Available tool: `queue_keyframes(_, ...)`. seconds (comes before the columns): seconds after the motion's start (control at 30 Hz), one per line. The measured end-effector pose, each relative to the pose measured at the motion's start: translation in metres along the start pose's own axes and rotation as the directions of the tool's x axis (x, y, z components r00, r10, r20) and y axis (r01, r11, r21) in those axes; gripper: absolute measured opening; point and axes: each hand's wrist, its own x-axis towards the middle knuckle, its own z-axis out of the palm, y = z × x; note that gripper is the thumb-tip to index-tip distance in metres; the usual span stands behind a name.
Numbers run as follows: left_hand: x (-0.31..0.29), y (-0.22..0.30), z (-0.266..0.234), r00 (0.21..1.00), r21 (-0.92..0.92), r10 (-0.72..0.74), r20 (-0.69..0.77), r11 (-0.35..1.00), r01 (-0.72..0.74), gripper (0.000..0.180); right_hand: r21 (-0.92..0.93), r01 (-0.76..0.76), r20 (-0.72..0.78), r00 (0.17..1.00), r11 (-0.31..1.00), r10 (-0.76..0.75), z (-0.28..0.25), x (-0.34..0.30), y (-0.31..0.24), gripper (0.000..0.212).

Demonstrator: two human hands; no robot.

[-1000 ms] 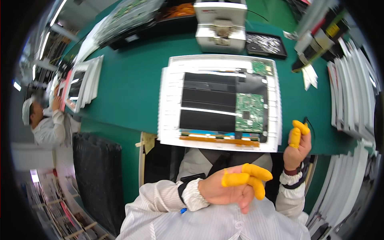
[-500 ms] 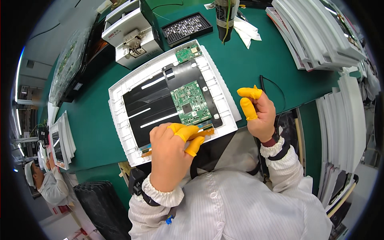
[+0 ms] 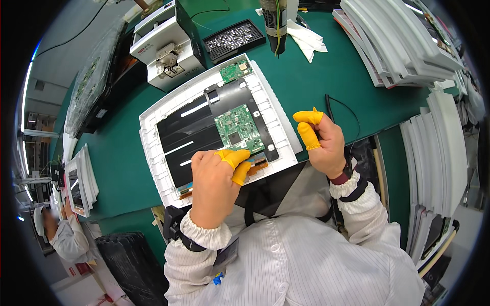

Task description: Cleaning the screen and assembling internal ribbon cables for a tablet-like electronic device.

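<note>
While left fingers [image 3: 236, 157] at green circuit board [image 3: 238, 126], right fingers [image 3: 308, 135] apart, both grips unclear.

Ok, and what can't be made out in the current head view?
Head view:
Orange strip: middle part hidden by the left hand.
Left hand: grip or mere touch; its back covers the contact.
Right hand: whether it holds anything; yellow finger covers hide the gap.
Pieces in the black tray: too small to identify.
Dark cylinder: top cut off by the upper edge.

white frame [image 3: 149, 135] looks matt plastic | black panel [image 3: 196, 132] inside frame shines, smooth | white sheet [image 3: 307, 42] beyond frame looks papery
</note>
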Motion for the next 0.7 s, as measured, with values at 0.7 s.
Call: queue_keyframes(0.7, -0.003, 0.006, 0.02, 0.991, 0.01, -0.05, -0.128, 0.999, 0.051, 0.028, -0.309, 0.436, 0.469, 0.843, 0.845, -0.264, 0.017, 0.016, -0.03, 0.022)
